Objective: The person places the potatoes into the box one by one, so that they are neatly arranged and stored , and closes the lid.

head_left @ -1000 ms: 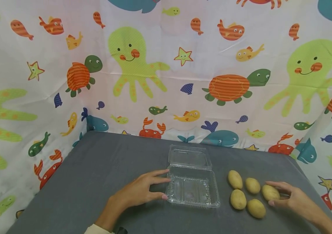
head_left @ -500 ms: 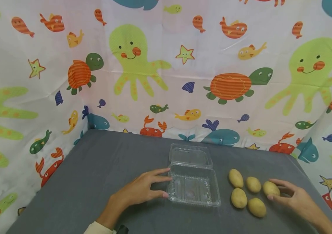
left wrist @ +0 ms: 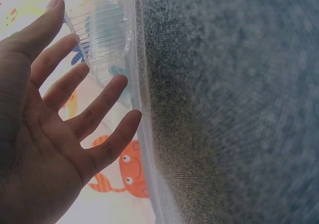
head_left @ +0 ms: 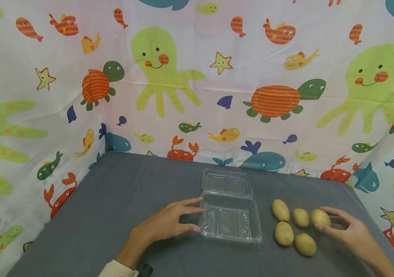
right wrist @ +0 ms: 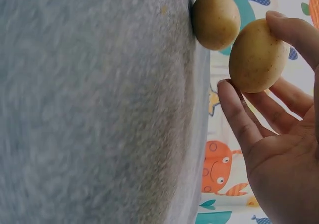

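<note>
A clear plastic clamshell container (head_left: pixel 230 221) lies on the table with its lid (head_left: pixel 226 182) folded back. My left hand (head_left: pixel 165 223) is at its left side, thumb and fingers spread, fingertips right at the rim; in the left wrist view the fingers (left wrist: pixel 94 109) are loosely extended beside the clear wall (left wrist: pixel 99 30). To the right, my right hand (head_left: pixel 351 231) pinches a potato (head_left: pixel 320 218) between thumb and fingertips. In the right wrist view that potato (right wrist: pixel 259 57) is raised off the grey surface, with another potato (right wrist: pixel 216 20) behind it.
Several more potatoes (head_left: pixel 284 233) lie grouped between the container and my right hand. A grey cloth (head_left: pixel 120 196) covers the table. A white curtain (head_left: pixel 197 92) printed with sea animals encloses the back and sides.
My right hand has brought its potato slightly up and away from the table. The left hand stays at the container's rim. The head view has shifted slightly.
</note>
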Available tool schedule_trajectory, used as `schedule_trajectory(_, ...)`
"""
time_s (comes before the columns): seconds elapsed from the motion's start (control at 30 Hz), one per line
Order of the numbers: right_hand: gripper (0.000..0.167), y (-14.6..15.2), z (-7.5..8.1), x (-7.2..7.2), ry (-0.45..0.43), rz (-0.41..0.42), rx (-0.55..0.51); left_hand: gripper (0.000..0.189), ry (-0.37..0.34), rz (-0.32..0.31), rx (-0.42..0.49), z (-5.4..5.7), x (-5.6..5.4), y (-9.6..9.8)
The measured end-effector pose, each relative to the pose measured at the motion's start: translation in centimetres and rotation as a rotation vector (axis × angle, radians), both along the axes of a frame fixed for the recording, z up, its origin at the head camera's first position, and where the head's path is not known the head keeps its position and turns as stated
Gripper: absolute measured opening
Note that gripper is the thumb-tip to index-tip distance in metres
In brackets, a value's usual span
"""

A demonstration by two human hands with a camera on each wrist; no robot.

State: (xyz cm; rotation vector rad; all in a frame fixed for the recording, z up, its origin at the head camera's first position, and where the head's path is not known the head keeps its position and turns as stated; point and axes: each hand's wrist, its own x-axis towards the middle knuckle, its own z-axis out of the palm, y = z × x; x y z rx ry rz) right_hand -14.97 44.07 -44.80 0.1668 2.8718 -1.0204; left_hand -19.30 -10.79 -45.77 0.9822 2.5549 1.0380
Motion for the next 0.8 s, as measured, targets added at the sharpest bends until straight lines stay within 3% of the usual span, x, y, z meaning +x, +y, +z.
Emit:
schedule_trajectory(0.17, 0.080, -0.8, 0.4, 0.1, 0.047, 0.017, -0.033, 0.061, 0.000, 0.005, -0.009, 0.0, 0.0, 0.0)
schedule_trajectory(0.37, 0.071, -1.5, 0.5, 0.2, 0.176, 0.052, -0.024, 0.060, 0.007, 0.007, -0.013, 0.1, 0.2, 0.0)
schedule_trajectory(0.8, 0.066, -3.6, 0.9, 0.1, 0.233, 0.080, -0.082, 0.062, 0.001, 0.005, -0.011, 0.0, 0.2, 0.1)
